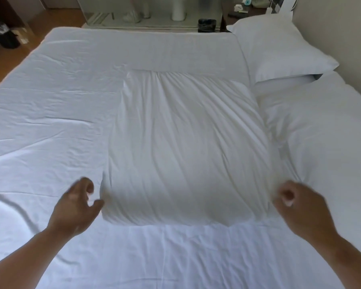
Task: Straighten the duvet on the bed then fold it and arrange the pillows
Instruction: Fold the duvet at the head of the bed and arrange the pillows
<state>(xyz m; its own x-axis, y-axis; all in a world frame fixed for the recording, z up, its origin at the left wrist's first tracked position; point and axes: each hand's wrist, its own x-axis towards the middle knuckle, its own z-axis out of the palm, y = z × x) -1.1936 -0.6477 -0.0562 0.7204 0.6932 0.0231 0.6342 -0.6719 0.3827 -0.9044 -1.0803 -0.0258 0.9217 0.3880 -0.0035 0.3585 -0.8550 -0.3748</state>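
**Figure.** A plump white rectangular fabric-cased pillow is lying flat at the middle of the wide white-sheeted bed. Its long creases are running from a gathered far end towards the near edge, and the soft filling is bulging at the rounded near corners. The left hand is hovering just beside the near left corner, fingers loosely curled and thumb apart, gripping nothing; blur is hiding whether the thumb is touching the cloth. The right hand is curling finger and thumb at the near right corner and appears to be pinching the case, judging by folds converging there. Working at both near corners is probably serving to square the pillow before moving it. A second puffy white pillow is resting at the far right beside the wall. The thick white duvet, seemingly folded into a long band, is lying across the far side. The thin sheet is showing sharp, shallow wrinkles
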